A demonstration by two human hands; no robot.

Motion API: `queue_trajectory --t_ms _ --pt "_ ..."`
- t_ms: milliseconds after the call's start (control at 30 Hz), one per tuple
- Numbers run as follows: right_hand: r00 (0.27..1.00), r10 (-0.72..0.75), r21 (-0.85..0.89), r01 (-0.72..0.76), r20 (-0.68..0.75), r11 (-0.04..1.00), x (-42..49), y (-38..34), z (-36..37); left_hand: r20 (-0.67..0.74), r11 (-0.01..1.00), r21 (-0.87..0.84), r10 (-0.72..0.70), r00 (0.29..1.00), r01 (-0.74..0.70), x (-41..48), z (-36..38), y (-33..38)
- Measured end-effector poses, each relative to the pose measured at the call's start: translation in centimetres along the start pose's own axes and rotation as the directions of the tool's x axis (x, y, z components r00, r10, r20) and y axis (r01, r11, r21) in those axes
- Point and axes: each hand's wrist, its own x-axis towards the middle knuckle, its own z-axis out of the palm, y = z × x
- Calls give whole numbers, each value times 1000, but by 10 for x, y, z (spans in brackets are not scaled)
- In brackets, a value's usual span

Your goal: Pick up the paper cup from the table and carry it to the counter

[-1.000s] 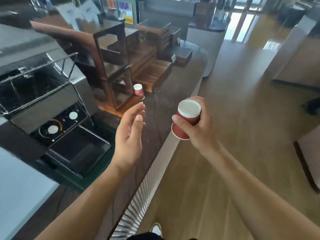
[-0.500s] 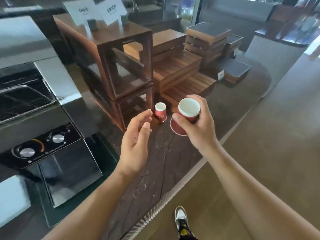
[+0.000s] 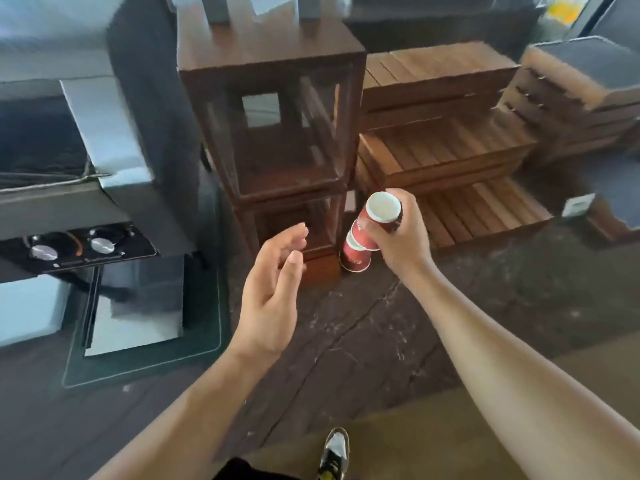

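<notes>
Dark, cracked stone makes up the counter (image 3: 363,341), which runs along the front of a buffet line with tan floor below it and a shoe (image 3: 334,452) at the bottom edge. On the counter the right hand (image 3: 398,237) grips a red paper cup (image 3: 379,216), upside down, its white base facing up and its fingers curled round the wall. That cup sits tilted over the top of a second red paper cup (image 3: 355,256), also inverted, which stands on the counter just beside the foot of a wooden display case (image 3: 277,140); whether the two cups touch is hard to tell. The left hand (image 3: 273,292) hovers near them with fingers loosely spread, holding nothing. Glass panels of the case show bare shelves inside. Slatted wooden risers (image 3: 446,157) step up to the right. A steel conveyor toaster (image 3: 79,188) with two knobs sits at the left.
</notes>
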Motion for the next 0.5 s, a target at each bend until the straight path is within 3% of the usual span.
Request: queue_trajectory --t_ms 333,500 --pt "985 83 -274 -39 151 961 25 47 43 -160 999 15 -38 986 41 1 3 -12" --pt "962 145 -349 -57 232 936 23 73 47 -176 998 5 -59 983 61 -5 2 -13"
